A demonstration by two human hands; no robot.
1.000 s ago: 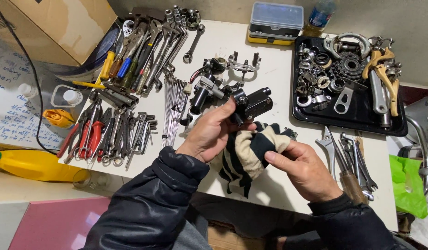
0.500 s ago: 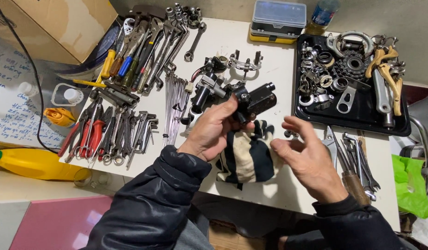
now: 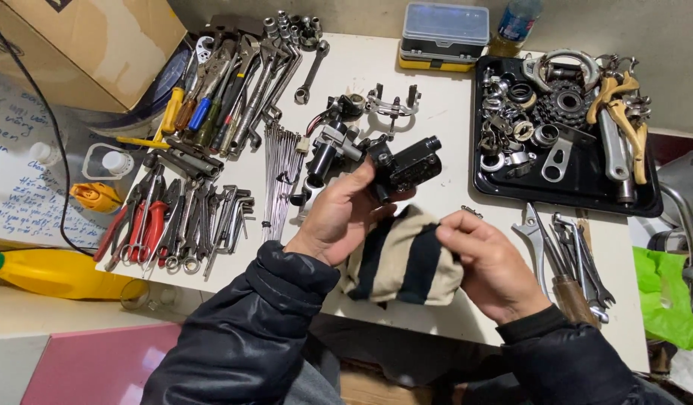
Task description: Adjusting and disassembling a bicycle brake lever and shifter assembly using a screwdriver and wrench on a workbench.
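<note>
From the head camera, the left hand (image 3: 339, 221) is clenched around a black metal part (image 3: 402, 166), a blocky body with a short cylindrical barrel sticking out to the right, held up just above the middle of the white worktop (image 3: 406, 90). The right hand (image 3: 489, 259) pinches the upper edge of a striped rag (image 3: 406, 262) in cream and dark bands, which is bunched just under the part and rests near the worktop's front edge. The part looks stiff and fairly heavy for its bulk — probably greasy too, so a slack grip could slide; the blocky body seems a safer place to hold than the barrel or the small fittings on top. The rag is soft and limp and will fold wherever it is pinched. Spread over the worktop's left half are rows of wrenches (image 3: 264, 60), pliers with red handles (image 3: 140, 229) and screwdrivers (image 3: 189, 105), with a bundle of thin spokes (image 3: 282, 169) lying between them and the hands. A black tray (image 3: 579, 199) full of rings, a cog and levers sits at the right rear corner, and a small case (image 3: 444, 34) with a clear lid stands at the rear edge.
</note>
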